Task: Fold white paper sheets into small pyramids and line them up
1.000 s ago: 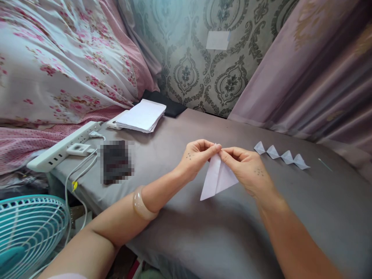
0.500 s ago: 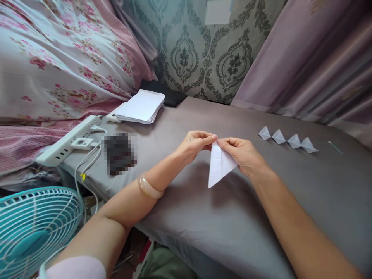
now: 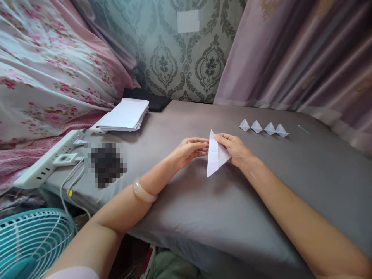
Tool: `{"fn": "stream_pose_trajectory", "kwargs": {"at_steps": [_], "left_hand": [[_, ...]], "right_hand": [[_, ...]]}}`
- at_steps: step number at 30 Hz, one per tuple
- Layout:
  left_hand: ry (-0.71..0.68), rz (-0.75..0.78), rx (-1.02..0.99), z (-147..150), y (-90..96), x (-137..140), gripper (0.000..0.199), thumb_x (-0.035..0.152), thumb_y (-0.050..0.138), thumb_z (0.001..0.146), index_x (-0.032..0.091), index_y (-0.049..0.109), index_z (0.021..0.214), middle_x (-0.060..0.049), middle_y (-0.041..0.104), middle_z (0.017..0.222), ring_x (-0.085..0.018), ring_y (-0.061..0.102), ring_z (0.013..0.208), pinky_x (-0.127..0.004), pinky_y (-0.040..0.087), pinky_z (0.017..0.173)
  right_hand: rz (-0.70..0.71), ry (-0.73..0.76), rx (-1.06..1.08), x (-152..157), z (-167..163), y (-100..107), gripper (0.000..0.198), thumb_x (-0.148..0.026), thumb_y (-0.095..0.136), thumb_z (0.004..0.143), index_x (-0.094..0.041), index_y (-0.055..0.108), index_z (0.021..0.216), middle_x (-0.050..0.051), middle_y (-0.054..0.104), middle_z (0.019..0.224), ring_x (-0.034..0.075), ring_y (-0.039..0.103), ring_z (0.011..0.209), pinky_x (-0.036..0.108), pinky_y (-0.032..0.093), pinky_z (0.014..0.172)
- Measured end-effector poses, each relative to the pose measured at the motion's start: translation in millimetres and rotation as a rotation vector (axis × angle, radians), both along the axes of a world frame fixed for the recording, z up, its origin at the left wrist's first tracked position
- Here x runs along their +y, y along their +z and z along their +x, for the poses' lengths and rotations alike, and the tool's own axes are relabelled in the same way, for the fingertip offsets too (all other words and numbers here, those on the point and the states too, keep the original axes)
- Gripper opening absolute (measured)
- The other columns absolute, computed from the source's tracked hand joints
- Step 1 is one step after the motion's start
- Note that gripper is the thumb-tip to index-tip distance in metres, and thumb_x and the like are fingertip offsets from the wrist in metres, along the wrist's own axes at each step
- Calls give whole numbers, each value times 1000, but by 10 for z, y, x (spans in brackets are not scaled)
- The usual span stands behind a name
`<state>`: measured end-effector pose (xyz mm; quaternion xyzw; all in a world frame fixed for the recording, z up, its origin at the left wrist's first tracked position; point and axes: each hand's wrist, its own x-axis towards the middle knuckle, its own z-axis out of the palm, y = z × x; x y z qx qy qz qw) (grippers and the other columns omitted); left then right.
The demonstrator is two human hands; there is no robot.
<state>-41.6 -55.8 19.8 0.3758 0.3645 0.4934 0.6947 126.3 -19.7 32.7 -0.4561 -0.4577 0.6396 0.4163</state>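
Note:
A folded sheet of white paper [image 3: 213, 155], with a pointed top and a slanting lower edge, is held up above the grey-covered table. My right hand [image 3: 236, 149] pinches its upper right side, thumb in front and the other fingers partly hidden behind it. At the paper's left edge is my left hand [image 3: 192, 150], fingers stretched out and a little apart, the tips beside or just touching the paper. A pale bangle [image 3: 143, 192] circles my left wrist. Farther back on the right, several small folded paper pieces [image 3: 256, 127] stand in a row.
A stack of white paper [image 3: 124, 114] lies at the back left, by a black item [image 3: 157, 102]. A white power strip [image 3: 48, 161] with cables runs along the left edge, near a blurred dark object [image 3: 107, 164]. A blue fan [image 3: 35, 240] stands at lower left. A thin stick [image 3: 303, 129] lies right.
My left fingers have let go of the paper's top point and moved down to its left side. The right hand keeps its pinch. The whole view has shifted to the right.

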Motion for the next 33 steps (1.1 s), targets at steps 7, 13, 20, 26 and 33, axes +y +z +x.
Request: {"fn": "stream_pose_trajectory", "kwargs": {"at_steps": [7,13,20,26,33], "left_hand": [[-118,-25,-14,129,-34,-94,25,26,81,69,9,72,86,-3,64,75,-9,60,71,-25,50,76],[-130,-7,34,131,-41,-113,27,29,81,70,11,73,87,-3,65,77,-9,60,72,-26,50,76],[-119,-4,43,171,-30,-141,26,30,81,69,11,73,85,-3,64,76,-10,60,72,-27,50,74],[-121,-18,20,175,-39,-130,26,29,83,67,13,74,85,-3,66,79,-10,61,73,-28,51,76],[-105,49,97,201,-13,-158,27,32,79,71,13,73,88,-7,70,85,-13,63,76,-31,51,77]], "right_hand": [[-40,-6,185,-70,90,-126,38,-43,86,55,-21,63,75,-5,62,60,11,57,51,26,51,51],[-39,77,228,-41,140,-214,39,-47,84,58,-23,62,78,-7,60,62,12,57,55,28,50,55],[0,110,200,-55,168,-220,38,-51,81,61,-23,62,79,-6,60,63,13,56,56,30,50,58],[-16,113,225,-89,166,-174,37,-51,81,59,-24,62,77,-6,58,63,13,55,56,32,51,61],[53,83,178,-79,210,-191,38,-55,79,60,-23,63,73,-5,60,63,12,54,57,28,48,60]]}}
